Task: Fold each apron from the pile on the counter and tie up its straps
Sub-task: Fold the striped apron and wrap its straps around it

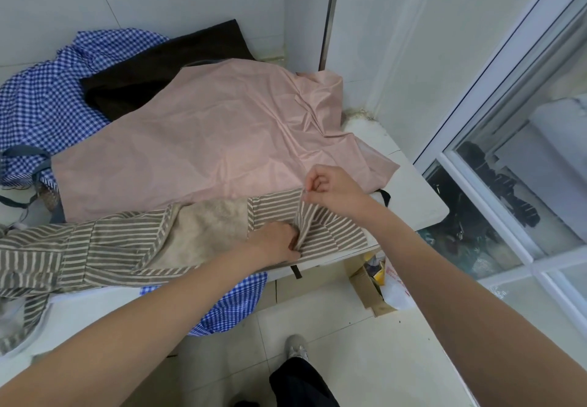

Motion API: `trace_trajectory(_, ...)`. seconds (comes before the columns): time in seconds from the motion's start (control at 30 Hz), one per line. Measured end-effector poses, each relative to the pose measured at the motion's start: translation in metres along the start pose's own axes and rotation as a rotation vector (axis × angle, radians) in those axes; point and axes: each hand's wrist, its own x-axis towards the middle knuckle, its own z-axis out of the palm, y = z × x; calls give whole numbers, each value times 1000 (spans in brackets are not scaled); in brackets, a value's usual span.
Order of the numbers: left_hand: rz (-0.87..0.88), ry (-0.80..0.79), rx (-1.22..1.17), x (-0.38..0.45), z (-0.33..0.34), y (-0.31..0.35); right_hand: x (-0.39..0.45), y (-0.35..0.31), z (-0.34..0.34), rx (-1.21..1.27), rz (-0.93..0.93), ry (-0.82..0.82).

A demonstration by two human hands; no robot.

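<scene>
Striped apron point(104, 248) lies lengthwise along the counter edge point(413, 197), stretching leftward. Right hand point(330, 189) pinches its raised far corner; left hand point(279, 241) grips the near fold.

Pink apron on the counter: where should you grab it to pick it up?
Pinch the pink apron at its right corner, coming from the right. That corner lies flat and free on the counter, while the striped apron, held by both hands, covers its near edge.

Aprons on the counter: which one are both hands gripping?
The brown-and-cream striped apron nearest the person; left hand and right hand pinch it. The others lie untouched.
</scene>
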Motion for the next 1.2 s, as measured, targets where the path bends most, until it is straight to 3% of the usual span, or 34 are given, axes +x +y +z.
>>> trace_trajectory(0.07, 25, 96, 35, 0, -5, -2, 1, -6, -8, 64, -51, -15)
trace_trajectory(0.17, 92, 115, 118, -3, -7, -11, -4, 24, -25, -61, 69, 58)
trace_trajectory(0.23, 124, 50, 6, -5, -5, -13, -16, 56, -29, -288, 193, 23)
trace_trajectory(0.33, 83, 127, -154, -3, -3, -15, -26, 88, -16, -404, 273, -5)
trace_trajectory(0.5, -33, 49, 99, 3, 7, -10, -18, 86, -6, -487, 321, -90)
trace_trajectory(0.57, -47, 36, 104, 5, 8, -8, -19, 76, -7, -651, 361, -182)
trace_trajectory(0.63, -63, 22, 93, 5, 6, -6, -17, 55, -5, -948, 267, -118)
trace_trajectory(0.7, -77, 3, 78, 7, 3, -6, -6, 33, 3, -1083, 66, -2)
trace_trajectory(0.77, -80, -12, 66, 9, 3, -6, 7, 21, 17, -996, -16, -146)
trace_trajectory(0.83, -67, -24, 67, 9, 5, -8, 15, 20, 33, -944, 78, -337)
trace_trajectory(0.93, -29, -8, 69, 2, 4, -19, 18, 30, 39, -1036, 186, -428)
trace_trajectory(1.07, -26, 224, 74, -15, 1, -47, 27, 6, 40, -1137, 231, -499)
trace_trajectory(1.2, -159, 679, 132, -42, -7, -95, 48, -54, 75, -1151, -177, -352)
